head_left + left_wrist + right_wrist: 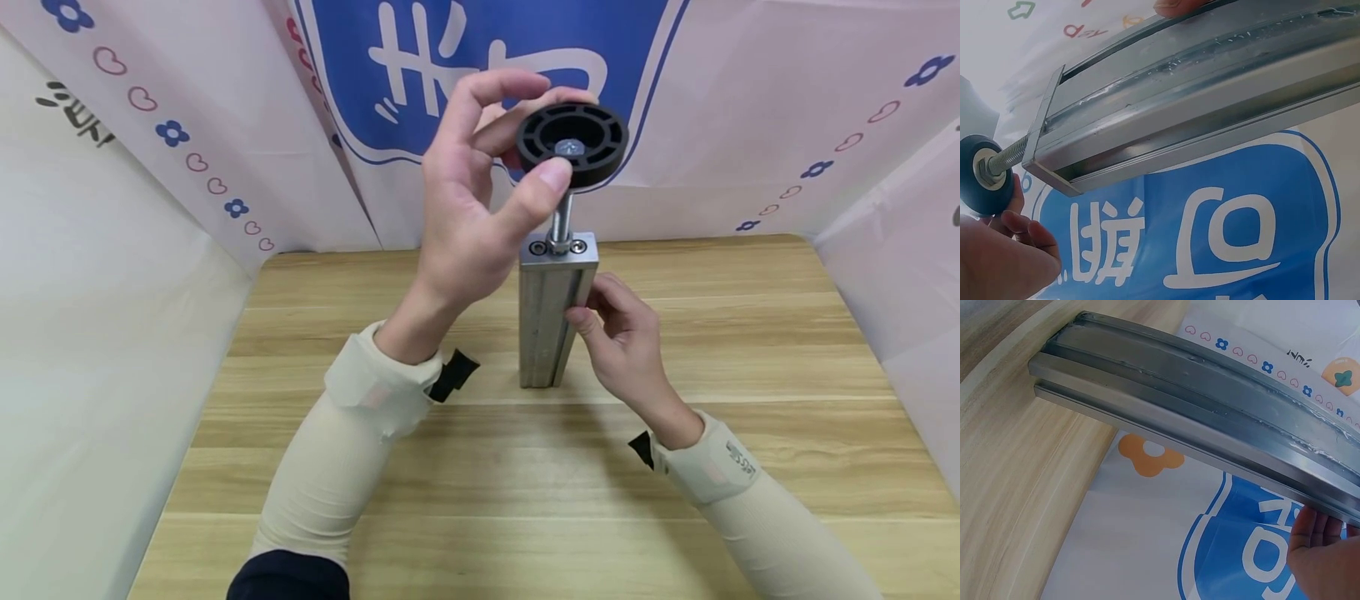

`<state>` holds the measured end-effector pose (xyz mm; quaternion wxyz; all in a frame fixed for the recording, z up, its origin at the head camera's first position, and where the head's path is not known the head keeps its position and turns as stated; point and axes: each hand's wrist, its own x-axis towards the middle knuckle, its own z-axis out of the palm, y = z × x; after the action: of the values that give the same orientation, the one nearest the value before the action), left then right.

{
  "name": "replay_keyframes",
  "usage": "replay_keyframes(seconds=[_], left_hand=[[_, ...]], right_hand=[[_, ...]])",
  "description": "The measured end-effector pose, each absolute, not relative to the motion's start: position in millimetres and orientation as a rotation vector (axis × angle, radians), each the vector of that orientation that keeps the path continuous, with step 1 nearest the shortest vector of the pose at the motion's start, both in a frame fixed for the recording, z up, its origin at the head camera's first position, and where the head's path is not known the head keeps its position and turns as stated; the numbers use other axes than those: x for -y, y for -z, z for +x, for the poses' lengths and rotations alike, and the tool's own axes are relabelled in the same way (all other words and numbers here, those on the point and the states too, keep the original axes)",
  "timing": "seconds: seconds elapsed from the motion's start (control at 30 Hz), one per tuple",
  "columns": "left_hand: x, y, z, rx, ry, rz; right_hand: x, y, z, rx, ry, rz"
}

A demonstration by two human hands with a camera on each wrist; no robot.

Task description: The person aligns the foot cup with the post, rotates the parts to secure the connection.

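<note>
- Both hands were busy: the left hand [472, 208] pinched the rim of a black foot [600, 169] between thumb and fingers, while the right hand [624, 340] pinched a side edge of the metal profile [542, 325]
- That profile stood roughly upright, its lower end seemingly on the worktop [495, 483], the foot sitting above its top on a threaded rod [561, 218]
- Tipping looked the main danger — the profile was tall and narrow, so a sideways push high on the foot could have levered it over
- The right fingers held it near one edge, so a twist from above might have swivelled it or worked it loose
- Crossed or binding threads were possible if the rod went crooked; its depth in the end plate [558, 262] could not be told
- The left thumb lay beside the bolt head [570, 147] — a weak pinch could have slid round the rim without turning anything
</note>
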<state>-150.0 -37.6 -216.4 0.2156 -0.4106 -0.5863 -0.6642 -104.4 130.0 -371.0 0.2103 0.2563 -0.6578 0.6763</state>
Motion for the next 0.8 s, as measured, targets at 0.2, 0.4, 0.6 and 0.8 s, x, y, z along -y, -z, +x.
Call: replay_keyframes(seconds=[0.2,0.4,0.6,0.8], left_hand=[[38.3,216.2,-150.8,1.632,1.85,-1.144],[39.0,215.6,-152.2,1.623,1.865,-1.147],[39.3,216.1,-155.1,1.597,1.92,-1.183],[38.5,216.4,-155.7,1.572,1.99,-1.187]], right_hand=[[-129.7,370.8,-104.6,1.827,-1.881,0.715],[-129.6,371.1,-104.9,1.827,-1.88,0.715],[-129.7,371.4,-104.9,1.826,-1.882,0.71],[-129.4,371.9,-104.8,1.824,-1.879,0.709]])
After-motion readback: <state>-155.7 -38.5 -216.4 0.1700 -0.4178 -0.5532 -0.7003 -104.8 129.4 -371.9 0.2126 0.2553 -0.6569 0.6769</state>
